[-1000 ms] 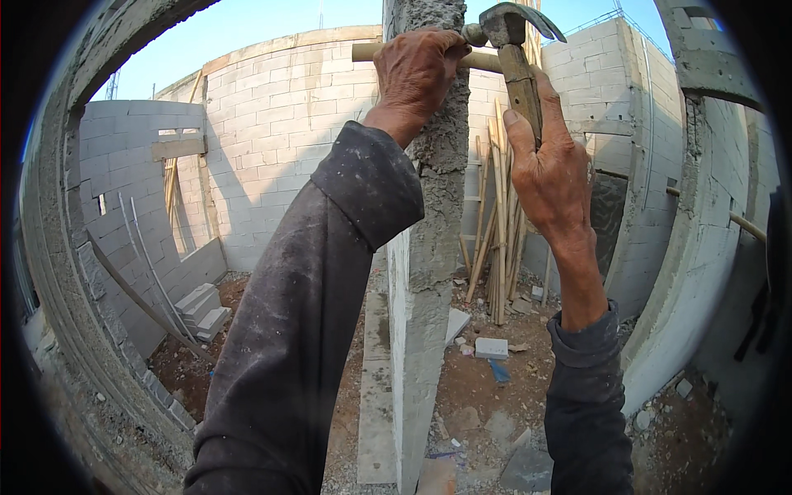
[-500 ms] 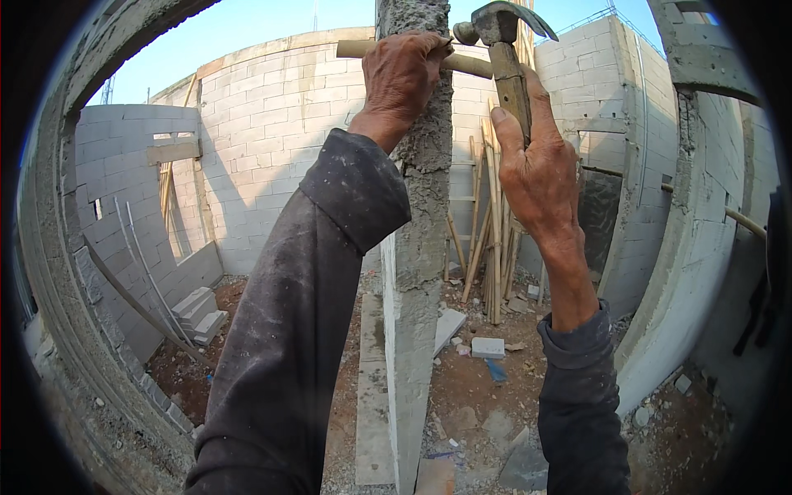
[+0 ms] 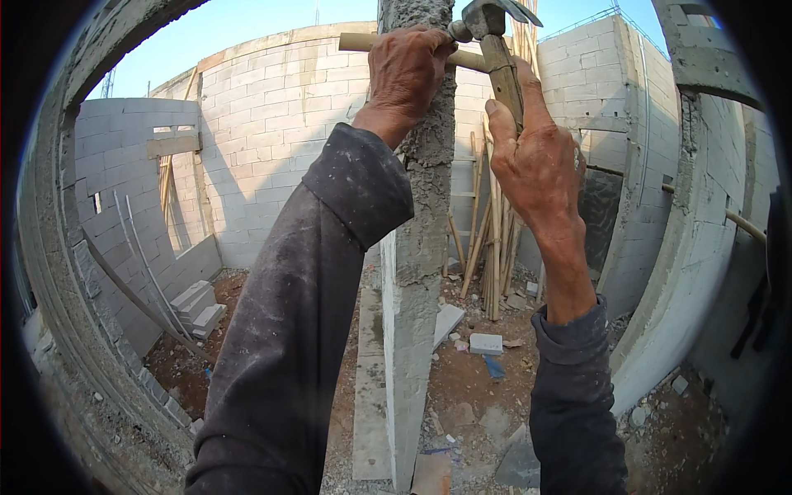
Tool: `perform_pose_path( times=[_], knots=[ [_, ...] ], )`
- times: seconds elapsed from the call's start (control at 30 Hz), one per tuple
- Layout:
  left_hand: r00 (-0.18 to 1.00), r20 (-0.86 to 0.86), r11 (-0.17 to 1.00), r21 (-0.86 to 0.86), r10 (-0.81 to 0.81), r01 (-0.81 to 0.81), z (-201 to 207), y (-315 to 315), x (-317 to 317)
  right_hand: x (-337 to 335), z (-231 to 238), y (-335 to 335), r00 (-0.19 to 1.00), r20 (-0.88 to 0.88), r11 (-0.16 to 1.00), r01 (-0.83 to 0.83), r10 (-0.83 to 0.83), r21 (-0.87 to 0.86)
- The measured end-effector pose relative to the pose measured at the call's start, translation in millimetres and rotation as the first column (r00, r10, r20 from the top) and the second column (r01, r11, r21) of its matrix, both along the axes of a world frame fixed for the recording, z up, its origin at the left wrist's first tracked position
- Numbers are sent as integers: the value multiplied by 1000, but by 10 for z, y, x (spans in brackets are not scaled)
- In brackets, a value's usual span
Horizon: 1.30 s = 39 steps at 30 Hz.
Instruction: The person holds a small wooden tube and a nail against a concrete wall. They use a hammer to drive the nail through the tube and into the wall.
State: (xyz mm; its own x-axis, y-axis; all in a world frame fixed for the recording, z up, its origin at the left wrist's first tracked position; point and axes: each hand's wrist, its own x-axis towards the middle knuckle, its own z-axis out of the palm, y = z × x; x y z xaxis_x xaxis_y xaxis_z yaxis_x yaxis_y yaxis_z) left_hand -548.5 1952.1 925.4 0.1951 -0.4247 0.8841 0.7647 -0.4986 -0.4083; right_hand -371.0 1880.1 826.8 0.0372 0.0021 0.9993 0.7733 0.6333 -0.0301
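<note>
Gripping the hammer (image 3: pixel 501 78): the right hand (image 3: pixel 540 169), fingers wrapped around the wooden handle, thumb and forefinger laid along it.
Hammer: above the right fingers, tilted a little left, its head just beside the left knuckles and its claw pointing right.
Left hand (image 3: pixel 404 78): raised against the pillar (image 3: pixel 417 330), fingers bent over the pole (image 3: pixel 356 41); their tips are turned away, so I cannot tell whether they clench it or pinch something small.
Pole: roughly level, crossing under the left fingers, one end poking out to their left, the other side reaching right to the hammer's handle.
Pillar: rough grey concrete, behind the left fingers and running down below them.
Bamboo (image 3: pixel 495 239): a leaning bundle, well beyond the right fingers, lower and slightly left.
Block (image 3: pixel 486 343): white, on the ground (image 3: pixel 462 396) well below the right fingers, a blue scrap (image 3: pixel 494 366) just beside it.
Stack (image 3: pixel 195 309): pale blocks, well below and left of the left fingers.
Wall (image 3: pixel 280 148): pale blockwork beyond both hands' fingers, partly sunlit.
</note>
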Motion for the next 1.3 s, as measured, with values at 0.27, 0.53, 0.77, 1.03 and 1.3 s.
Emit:
perform_pose_path(
  times=[0.27,0.53,0.77,1.03,1.3],
  knots=[
    [998,-12,992,-114,57,-58,49,-62,17,91,377,409,944,-224,961,-266,242,-81],
    [998,-36,983,-173,53,-59,78,-91,8,-32,786,806,451,-532,523,-852,717,-19],
    [996,-87,984,-180,-3,-13,135,-110,54,59,925,1151,251,-607,400,-909,754,120],
    [996,-91,975,-220,-12,-8,31,-16,106,120,379,684,631,-537,740,-673,560,-19],
    [994,-43,983,-162,-98,90,71,17,77,182,-69,412,916,-244,932,-350,318,-100]
  ],
)
